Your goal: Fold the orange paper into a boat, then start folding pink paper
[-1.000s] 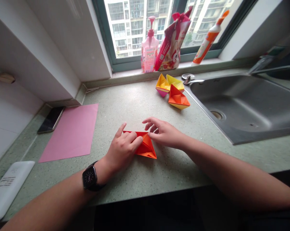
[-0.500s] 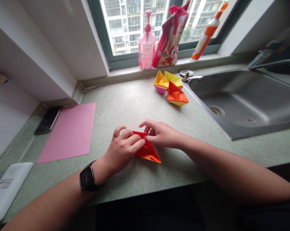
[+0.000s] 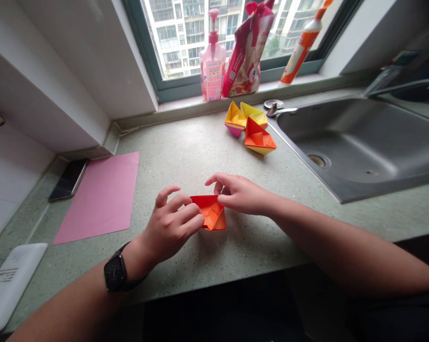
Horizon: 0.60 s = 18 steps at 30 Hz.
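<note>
Between my hands is a folded orange-red paper (image 3: 213,212), opened into a shallow boat-like shape near the counter's front edge. My left hand (image 3: 173,219), with a black watch at its wrist, pinches the paper's left end; its fingers cover that end. At the upper right corner, my right hand (image 3: 235,192) grips the rim between thumb and curled fingers. Farther back stand three folded paper boats: an orange one (image 3: 260,137), a yellow one with a pink underside (image 3: 234,119) and a yellow-green one (image 3: 254,114) partly behind the others.
A pink paper sheet (image 3: 99,197) lies at the left, beside a dark phone (image 3: 69,179). A white flat object (image 3: 13,285) rests at the near left. To the right is a steel sink (image 3: 364,142). A pump bottle (image 3: 213,66), a bag (image 3: 250,52) and an orange-white bottle (image 3: 301,50) line the sill.
The orange-red paper has gone from a pointed, slanted shape to a wider, opened one with inner folds showing. My left hand has shifted slightly left. The camera view has moved a little.
</note>
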Available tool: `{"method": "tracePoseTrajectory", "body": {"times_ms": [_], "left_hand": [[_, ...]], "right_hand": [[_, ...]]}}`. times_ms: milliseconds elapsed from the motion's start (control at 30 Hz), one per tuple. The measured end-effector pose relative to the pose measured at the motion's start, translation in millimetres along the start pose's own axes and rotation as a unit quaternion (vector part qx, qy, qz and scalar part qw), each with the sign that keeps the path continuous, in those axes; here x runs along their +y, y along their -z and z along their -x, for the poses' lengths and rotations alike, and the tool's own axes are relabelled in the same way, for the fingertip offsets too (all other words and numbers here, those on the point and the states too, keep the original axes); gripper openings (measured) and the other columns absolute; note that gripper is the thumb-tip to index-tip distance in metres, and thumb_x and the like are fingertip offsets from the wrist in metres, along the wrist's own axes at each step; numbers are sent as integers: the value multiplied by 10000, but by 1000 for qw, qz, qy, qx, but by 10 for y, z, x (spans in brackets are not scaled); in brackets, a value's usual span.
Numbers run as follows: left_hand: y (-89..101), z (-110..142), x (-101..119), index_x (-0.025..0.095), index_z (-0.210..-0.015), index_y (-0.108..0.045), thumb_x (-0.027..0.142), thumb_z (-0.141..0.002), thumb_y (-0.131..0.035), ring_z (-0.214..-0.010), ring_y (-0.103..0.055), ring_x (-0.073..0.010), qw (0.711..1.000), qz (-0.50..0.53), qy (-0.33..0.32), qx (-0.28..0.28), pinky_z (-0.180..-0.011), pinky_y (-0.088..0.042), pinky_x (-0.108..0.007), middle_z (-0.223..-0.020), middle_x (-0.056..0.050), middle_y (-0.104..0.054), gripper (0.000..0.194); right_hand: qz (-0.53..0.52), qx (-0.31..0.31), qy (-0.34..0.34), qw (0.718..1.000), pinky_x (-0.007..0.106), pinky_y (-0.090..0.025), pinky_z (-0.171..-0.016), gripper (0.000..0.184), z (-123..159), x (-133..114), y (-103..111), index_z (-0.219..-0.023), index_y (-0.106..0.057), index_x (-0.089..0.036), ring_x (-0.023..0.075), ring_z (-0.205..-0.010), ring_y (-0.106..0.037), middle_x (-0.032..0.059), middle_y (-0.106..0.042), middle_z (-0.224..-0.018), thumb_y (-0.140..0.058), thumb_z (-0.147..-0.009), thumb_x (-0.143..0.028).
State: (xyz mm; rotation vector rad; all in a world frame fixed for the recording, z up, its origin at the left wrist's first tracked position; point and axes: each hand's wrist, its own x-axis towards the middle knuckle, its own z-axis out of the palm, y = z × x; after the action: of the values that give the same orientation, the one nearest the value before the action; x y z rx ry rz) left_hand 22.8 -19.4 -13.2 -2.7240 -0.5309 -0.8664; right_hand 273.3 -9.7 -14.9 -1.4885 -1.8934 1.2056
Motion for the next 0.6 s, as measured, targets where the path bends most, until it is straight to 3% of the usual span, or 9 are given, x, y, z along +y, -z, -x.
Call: {"method": "tracePoseTrajectory", "body": {"times_ms": [167, 333, 600], "left_hand": [[10, -4, -18, 238, -809, -639, 59, -1061, -565, -840, -640, -180, 1000, -4, -14, -4, -1133, -434, -454, -831, 52, -762, 318], [-3, -1, -13, 275, -1056, -749, 61, -1040, -623, -853, -641, -181, 999, -19, -28, -17, -1154, -428, -454, -835, 56, -740, 249], [10, -4, -7, 256, -917, -745, 87, -1048, -577, -855, -618, -199, 996, -59, -19, -68, -1180, -410, -464, -789, 25, -691, 272]], "right_hand": [[-17, -20, -7, 1000, 275, -465, -659, 472, -2, -18, 11, -1263, -683, -220, 135, -714, -595, -10, -718, -967, -622, -811, -101], [-39, -29, -4, 999, 277, -460, -649, 462, 6, -24, 7, -1276, -674, -220, 130, -695, -588, -10, -715, -978, -620, -826, -130], [-37, -31, 19, 999, 272, -463, -660, 439, 8, 0, -10, -1246, -683, -231, 132, -704, -593, -10, -730, -957, -629, -821, -135]]}}
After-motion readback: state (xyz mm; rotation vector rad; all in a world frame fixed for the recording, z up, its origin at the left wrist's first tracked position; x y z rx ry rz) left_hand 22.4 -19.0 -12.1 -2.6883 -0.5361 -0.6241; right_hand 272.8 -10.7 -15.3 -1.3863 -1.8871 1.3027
